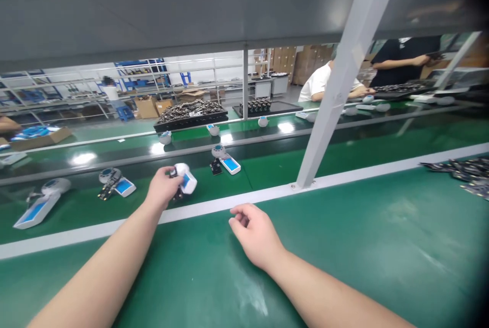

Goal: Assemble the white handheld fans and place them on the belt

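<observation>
Handling appears under way: left of centre, the left hand (164,186) pinches a white housing (188,182), the right hand (255,234) curls loosely, empty, at lower centre, and further housings (125,187) lie unhandled at left.

Bright, diffuse light. Beyond your left grip (165,185), white glare spots on the glossy belt (191,138); paler sheen on the table (344,246) below your right grip (252,234). Panel (171,17) above both dim grey. Background soft; well right of your right grip, picture edge blackened, hazy.

White wall (229,59), pale cabinets (280,85), cardboard boxes (308,65)
</observation>
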Tool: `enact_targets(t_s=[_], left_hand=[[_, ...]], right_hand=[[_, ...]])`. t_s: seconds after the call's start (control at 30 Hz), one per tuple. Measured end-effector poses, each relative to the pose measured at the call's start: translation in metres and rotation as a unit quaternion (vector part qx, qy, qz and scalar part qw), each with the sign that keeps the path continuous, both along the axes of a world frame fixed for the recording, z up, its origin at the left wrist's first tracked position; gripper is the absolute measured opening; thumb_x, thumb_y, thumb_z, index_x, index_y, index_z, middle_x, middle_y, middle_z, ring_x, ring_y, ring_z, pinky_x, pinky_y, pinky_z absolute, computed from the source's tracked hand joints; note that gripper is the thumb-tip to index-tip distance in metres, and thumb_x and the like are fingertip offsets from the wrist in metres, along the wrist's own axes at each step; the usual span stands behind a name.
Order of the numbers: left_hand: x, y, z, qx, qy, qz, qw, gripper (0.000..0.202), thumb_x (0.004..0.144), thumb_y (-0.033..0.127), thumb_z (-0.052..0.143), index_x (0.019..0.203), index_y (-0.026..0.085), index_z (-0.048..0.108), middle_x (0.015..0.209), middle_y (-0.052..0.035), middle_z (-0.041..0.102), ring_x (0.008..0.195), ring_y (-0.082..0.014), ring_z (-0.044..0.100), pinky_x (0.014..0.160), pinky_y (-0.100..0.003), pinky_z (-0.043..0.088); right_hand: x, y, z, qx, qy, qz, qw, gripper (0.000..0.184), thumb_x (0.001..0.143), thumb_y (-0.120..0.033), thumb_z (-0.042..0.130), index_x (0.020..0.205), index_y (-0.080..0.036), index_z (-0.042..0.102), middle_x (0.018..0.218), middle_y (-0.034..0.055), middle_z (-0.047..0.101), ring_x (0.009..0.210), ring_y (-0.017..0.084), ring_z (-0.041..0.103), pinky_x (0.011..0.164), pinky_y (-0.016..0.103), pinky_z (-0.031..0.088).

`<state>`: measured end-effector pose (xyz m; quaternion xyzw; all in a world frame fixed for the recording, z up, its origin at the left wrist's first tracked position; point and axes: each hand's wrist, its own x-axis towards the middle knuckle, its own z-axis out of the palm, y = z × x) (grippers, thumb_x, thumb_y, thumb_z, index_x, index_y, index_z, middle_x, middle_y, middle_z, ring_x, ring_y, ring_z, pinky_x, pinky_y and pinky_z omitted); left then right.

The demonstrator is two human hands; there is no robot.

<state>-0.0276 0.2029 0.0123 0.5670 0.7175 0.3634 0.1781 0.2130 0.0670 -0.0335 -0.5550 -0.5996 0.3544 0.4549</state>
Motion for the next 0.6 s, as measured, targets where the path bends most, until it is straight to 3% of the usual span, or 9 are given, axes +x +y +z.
enact_targets(t_s=[0.07, 0.13, 0.17, 0.23, 0.3, 0.43, 0.53, 0.6], left_hand=[[-0.002, 0.007, 0.008, 0.024, 0.077, 0.021, 0.997, 0.071, 0.071, 0.026, 0.063, 0.136, 0.012, 0.039, 0.123, -0.0245, 0.057, 0.105, -0.0399, 0.062, 0.085, -0.057, 0.050], [0.010, 0.011, 0.011, 0.058, 0.155, 0.007, 0.986, 0.074, 0.072, 0.028, 0.065, 0.139, 0.012, 0.038, 0.141, -0.0268, 0.040, 0.129, -0.0465, 0.041, 0.102, -0.065, 0.033], [0.021, 0.011, 0.009, 0.073, 0.187, -0.017, 0.980, 0.069, 0.074, 0.029, 0.064, 0.137, 0.014, 0.043, 0.144, -0.0245, 0.038, 0.134, -0.0457, 0.033, 0.108, -0.064, 0.026], [0.050, 0.013, 0.000, 0.093, 0.236, -0.090, 0.963, 0.050, 0.079, 0.033, 0.062, 0.126, 0.018, 0.055, 0.139, -0.0168, 0.047, 0.135, -0.0379, 0.035, 0.114, -0.053, 0.023], [0.081, 0.016, -0.014, 0.100, 0.266, -0.152, 0.947, 0.035, 0.082, 0.036, 0.062, 0.114, 0.022, 0.064, 0.130, -0.0104, 0.057, 0.128, -0.0301, 0.043, 0.113, -0.042, 0.028], [0.116, 0.026, -0.032, 0.088, 0.292, -0.178, 0.936, 0.020, 0.080, 0.027, 0.066, 0.098, 0.019, 0.067, 0.118, -0.0111, 0.062, 0.118, -0.0289, 0.050, 0.103, -0.041, 0.038], [0.115, 0.025, -0.026, 0.074, 0.294, -0.180, 0.936, 0.008, 0.080, 0.019, 0.063, 0.088, 0.017, 0.064, 0.105, -0.0122, 0.065, 0.108, -0.0283, 0.055, 0.094, -0.041, 0.043], [0.110, 0.011, -0.016, 0.070, 0.292, -0.201, 0.932, 0.002, 0.081, 0.019, 0.061, 0.082, 0.017, 0.061, 0.098, -0.0110, 0.065, 0.101, -0.0269, 0.058, 0.089, -0.039, 0.045]], right_hand=[[-0.002, 0.001, 0.000, 0.004, -0.003, 0.000, 1.000, 0.019, 0.079, -0.024, 0.057, 0.094, -0.020, 0.068, 0.086, 0.0025, 0.065, 0.074, 0.017, 0.060, 0.073, 0.031, 0.049], [-0.002, 0.003, -0.001, 0.005, -0.006, -0.003, 1.000, 0.019, 0.079, -0.024, 0.057, 0.094, -0.020, 0.068, 0.086, 0.0023, 0.065, 0.073, 0.017, 0.060, 0.072, 0.031, 0.049], [-0.002, 0.003, -0.001, 0.005, -0.007, -0.004, 1.000, 0.019, 0.079, -0.024, 0.057, 0.094, -0.020, 0.068, 0.086, 0.0023, 0.065, 0.073, 0.017, 0.060, 0.072, 0.031, 0.049], [-0.001, 0.004, -0.002, 0.008, -0.005, -0.004, 1.000, 0.018, 0.079, -0.023, 0.057, 0.093, -0.020, 0.068, 0.084, 0.0024, 0.065, 0.072, 0.017, 0.060, 0.071, 0.031, 0.049], [0.001, 0.004, -0.004, 0.014, 0.001, -0.005, 1.000, 0.018, 0.080, -0.023, 0.056, 0.093, -0.019, 0.068, 0.083, 0.0028, 0.065, 0.073, 0.017, 0.060, 0.072, 0.031, 0.049], [0.004, 0.004, -0.007, 0.012, 0.023, -0.012, 1.000, 0.019, 0.080, -0.024, 0.055, 0.092, -0.017, 0.068, 0.079, 0.0030, 0.064, 0.070, 0.017, 0.059, 0.070, 0.030, 0.050], [0.006, 0.005, -0.007, 0.015, 0.034, -0.018, 0.999, 0.019, 0.080, -0.025, 0.055, 0.092, -0.017, 0.068, 0.077, 0.0027, 0.064, 0.068, 0.017, 0.059, 0.068, 0.029, 0.050], [0.009, 0.006, -0.005, 0.023, 0.033, -0.041, 0.998, 0.019, 0.080, -0.025, 0.056, 0.091, -0.017, 0.069, 0.077, 0.0032, 0.065, 0.069, 0.018, 0.060, 0.068, 0.029, 0.050]])
